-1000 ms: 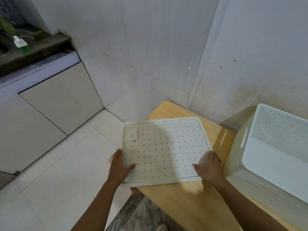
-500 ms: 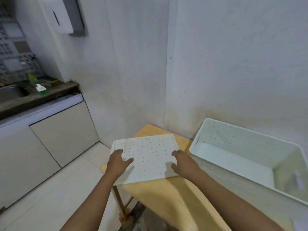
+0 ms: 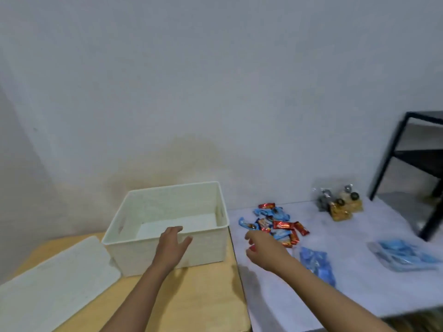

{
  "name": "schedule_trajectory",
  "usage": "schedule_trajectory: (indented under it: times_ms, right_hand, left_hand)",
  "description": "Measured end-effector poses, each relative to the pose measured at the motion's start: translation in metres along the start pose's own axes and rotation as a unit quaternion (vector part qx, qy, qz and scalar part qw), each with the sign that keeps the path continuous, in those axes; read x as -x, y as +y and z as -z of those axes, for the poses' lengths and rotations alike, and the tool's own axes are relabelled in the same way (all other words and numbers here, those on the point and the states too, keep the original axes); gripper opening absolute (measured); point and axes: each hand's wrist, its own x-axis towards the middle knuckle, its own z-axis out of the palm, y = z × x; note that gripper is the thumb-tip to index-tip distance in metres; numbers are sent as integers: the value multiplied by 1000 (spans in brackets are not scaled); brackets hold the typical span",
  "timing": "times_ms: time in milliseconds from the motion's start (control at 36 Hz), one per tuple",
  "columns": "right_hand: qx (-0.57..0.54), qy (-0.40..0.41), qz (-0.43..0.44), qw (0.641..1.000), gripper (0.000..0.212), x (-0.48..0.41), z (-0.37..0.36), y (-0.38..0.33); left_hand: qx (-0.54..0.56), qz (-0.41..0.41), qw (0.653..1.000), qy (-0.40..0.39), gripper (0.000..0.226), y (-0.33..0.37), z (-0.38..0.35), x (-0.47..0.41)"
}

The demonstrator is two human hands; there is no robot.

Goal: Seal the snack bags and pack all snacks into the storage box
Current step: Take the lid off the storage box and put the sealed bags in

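Nearest, the flat white plastic lid [image 3: 55,276] lies on the wooden desk [image 3: 203,295], leaving the white rectangular storage box [image 3: 167,252] open for packing. The left hand [image 3: 171,248], grip released, hovers at its front wall; the right hand [image 3: 266,250], fingers spread and empty, reaches toward the red and blue wrapped snacks [image 3: 275,226] heaped beyond, beside the box.

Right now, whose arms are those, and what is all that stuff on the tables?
Those arms belong to a person wearing a camera on their head, so you see what they see. The left hand reaches over the near edge of an empty white box on a wooden table. The box's lid lies beside it. The right hand reaches toward a pile of red and blue snacks on a white table. Blue snack bags lie nearby. Neither hand holds anything.
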Motion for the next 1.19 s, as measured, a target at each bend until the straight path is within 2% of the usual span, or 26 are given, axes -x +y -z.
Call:
schedule_trajectory:
  times_ms: [83,167,278,389,500,583,778,1028,1194]
  right_hand:
    - [-11,20,-78,997,21,28,17,63]
    - [-18,30,-154,987,24,49,30,109]
    - [-31,51,-233,971,33,78,49,169]
    - [-33,66,-286,955,38,95,67,217]
    - [-47,81,-323,942,37,97,84,259]
    - [-57,87,-340,935,34,88,97,292]
    - [-78,76,-344,932,12,22,123,375]
    - [-110,44,-333,935,26,-58,129,448]
    - [-92,-4,-294,951,30,-108,137,489]
  left_hand:
    - [2,-46,997,-61,50,48,-53,-10]
    - [4,-84,992,-96,48,85,-93,-16]
    - [8,-136,979,-152,31,135,-152,-29]
    - [33,-175,966,-185,40,174,-204,-40]
    - [41,-183,953,-237,33,209,-246,-53]
    - [34,-182,949,-256,45,230,-278,-67]
    - [40,-148,951,-269,48,263,-342,-123]
    - [22,-95,963,-250,46,275,-401,-184]
    - [37,-44,974,-219,45,278,-425,-204]
